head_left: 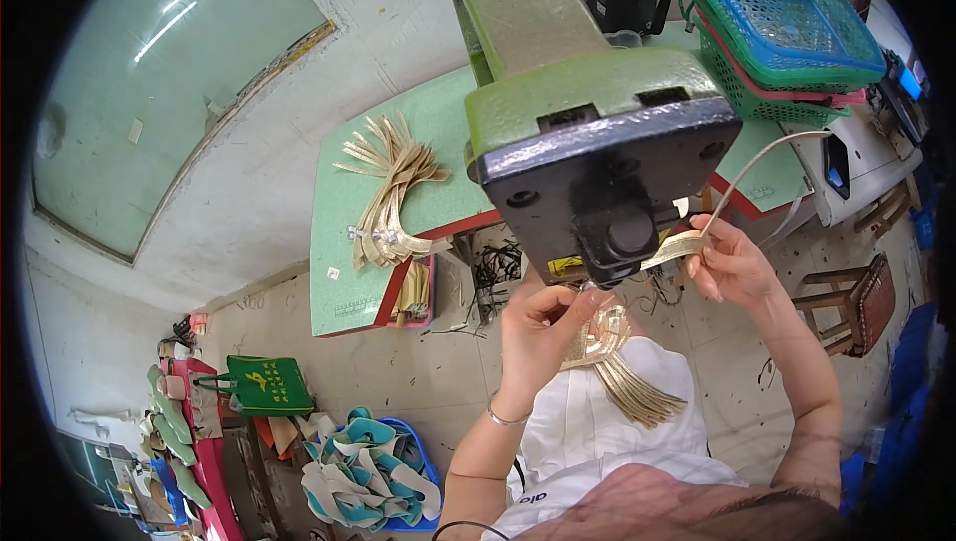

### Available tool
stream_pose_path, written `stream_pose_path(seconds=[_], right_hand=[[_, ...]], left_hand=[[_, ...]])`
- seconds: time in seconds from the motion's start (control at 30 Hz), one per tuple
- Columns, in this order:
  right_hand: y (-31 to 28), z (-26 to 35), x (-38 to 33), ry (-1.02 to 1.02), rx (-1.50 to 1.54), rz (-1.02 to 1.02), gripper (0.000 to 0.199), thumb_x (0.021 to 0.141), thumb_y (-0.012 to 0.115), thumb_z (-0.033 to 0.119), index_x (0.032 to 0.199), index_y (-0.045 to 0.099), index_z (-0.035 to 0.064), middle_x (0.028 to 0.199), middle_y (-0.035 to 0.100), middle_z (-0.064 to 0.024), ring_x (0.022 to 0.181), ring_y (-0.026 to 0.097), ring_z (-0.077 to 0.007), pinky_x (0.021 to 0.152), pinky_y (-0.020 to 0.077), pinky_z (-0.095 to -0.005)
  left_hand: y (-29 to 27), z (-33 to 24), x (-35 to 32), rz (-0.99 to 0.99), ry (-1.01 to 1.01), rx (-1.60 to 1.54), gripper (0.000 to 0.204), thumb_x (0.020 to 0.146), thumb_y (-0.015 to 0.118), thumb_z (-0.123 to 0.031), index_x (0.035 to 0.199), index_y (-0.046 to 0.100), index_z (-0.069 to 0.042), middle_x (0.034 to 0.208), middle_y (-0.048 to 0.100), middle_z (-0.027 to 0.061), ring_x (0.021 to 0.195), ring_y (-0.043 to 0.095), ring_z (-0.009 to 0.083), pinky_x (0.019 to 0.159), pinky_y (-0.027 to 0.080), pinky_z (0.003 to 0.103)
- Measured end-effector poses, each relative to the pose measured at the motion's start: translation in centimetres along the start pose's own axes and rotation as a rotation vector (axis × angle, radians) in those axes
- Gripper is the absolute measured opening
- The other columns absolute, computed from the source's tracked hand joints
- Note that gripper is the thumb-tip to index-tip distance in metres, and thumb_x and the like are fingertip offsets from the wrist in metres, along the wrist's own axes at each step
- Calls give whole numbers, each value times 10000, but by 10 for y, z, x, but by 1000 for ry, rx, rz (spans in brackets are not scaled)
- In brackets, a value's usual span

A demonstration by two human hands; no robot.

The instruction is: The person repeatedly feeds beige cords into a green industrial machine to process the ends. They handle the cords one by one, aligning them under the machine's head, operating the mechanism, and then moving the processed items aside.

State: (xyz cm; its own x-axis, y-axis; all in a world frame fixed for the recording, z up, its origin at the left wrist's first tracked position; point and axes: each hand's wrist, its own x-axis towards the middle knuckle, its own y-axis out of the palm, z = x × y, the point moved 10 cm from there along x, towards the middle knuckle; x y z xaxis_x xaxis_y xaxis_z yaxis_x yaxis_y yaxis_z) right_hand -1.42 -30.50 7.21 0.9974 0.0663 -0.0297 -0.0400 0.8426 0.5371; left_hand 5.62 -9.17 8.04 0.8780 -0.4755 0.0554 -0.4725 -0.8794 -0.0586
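Observation:
A green machine arm with a black head (607, 172) stands over the work in front of me. Just below it, to the left, my left hand (543, 330) pinches the near end of a gold strap piece (600, 327). From that piece a fringe of narrow gold straps (642, 394) hangs over my white clothing. On the machine's right, my right hand (735, 260) is closed on a flat gold strap (669, 250) that runs in under the head. A thin pale strip (762, 154) arches up from this hand toward the right. The machine head hides the spot between my hands.
On the green table (344, 297) at left lies a bundle of gold straps (391, 192). Stacked plastic baskets (787, 18) stand at the back right. A wooden stool (856, 307) is on the right. At lower left are a blue tub of teal and white pieces (368, 471) and a green bag (267, 385).

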Motion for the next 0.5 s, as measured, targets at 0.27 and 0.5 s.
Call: stream_pose_path(seconds=[0.27, 0.5], right_hand=[[14, -7, 18, 181, -38, -40, 437, 896, 557, 253, 1220, 520, -39, 741, 441, 37, 645, 362, -55, 555, 310, -213], [40, 17, 24, 85, -633, -90, 238, 860, 599, 135, 1061, 636, 12, 648, 490, 53, 534, 365, -26, 476, 296, -208]], left_hand=[[-14, -7, -12, -126, -14, -61, 119, 811, 686, -78, 736, 664, 11, 637, 561, -35, 570, 418, 18, 507, 306, 177], [-24, -7, -26, -184, -69, -131, 116, 814, 688, -87, 754, 674, 11, 638, 570, -42, 561, 404, 6, 492, 289, 172]])
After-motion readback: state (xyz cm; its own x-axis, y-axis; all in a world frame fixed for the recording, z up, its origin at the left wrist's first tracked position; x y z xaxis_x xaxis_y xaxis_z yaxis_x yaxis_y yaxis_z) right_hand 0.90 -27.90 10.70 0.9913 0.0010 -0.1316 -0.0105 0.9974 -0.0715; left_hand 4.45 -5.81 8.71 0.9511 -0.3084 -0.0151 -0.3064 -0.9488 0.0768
